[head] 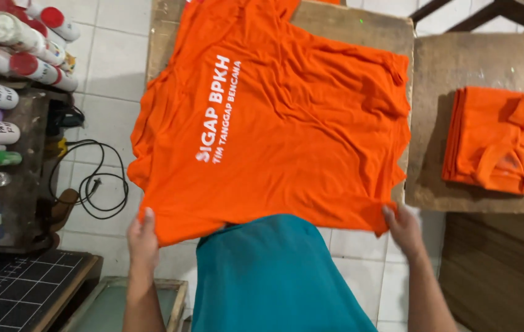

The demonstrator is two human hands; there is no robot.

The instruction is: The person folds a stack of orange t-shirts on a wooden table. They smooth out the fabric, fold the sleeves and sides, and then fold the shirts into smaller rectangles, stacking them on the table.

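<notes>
- Head view: an orange shirt [286, 123] with white lettering lies spread over a board [360, 27] at the centre of the frame, its hem toward the person.
- Left hand [143, 237], at 7 o'clock from the shirt's middle, grips the near hem corner; the fingers are closed together over the cloth edge, thumb side up.
- Right hand [404, 229], at 5 o'clock, pinches the other hem corner, fingers curled and close together on the fabric.
- Between the two arms, at 6 o'clock, the person's teal clothing [274, 276] shows just under the hem.
- At 3 o'clock, well apart from the spread shirt, a stack [499, 141] of folded orange shirts rests on a second board [446, 61].
- At 9 o'clock a black cable [93, 184] lies coiled on the tiled floor [117, 55].
- Farther out at 10 o'clock, bottles [10, 55] with red caps lie piled on a dark bench [25, 197].
</notes>
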